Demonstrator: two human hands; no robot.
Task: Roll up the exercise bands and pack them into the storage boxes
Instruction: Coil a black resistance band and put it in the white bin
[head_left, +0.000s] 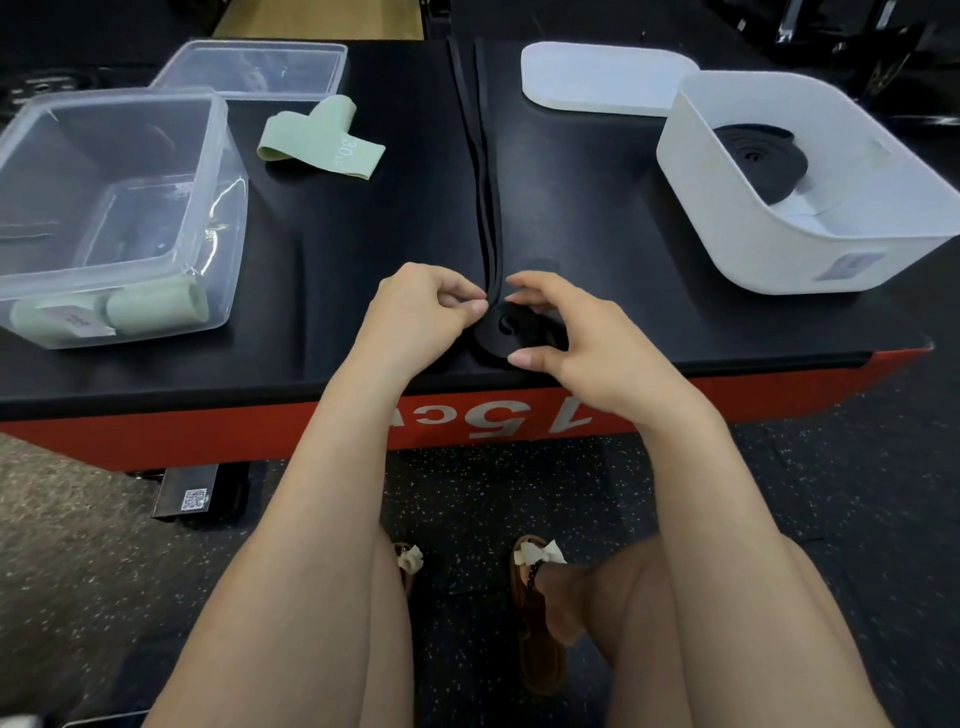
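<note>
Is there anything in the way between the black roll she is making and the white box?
Nothing visible blocks it. The black band roll, held by the left hand and right hand, sits near the platform edge, and only bare black top lies between it and the open white box, which already holds one black roll.

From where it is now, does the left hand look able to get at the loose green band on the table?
Probably yes, once freed. The left hand is pinching the black band; bare tabletop lies between it and the green band.
</note>
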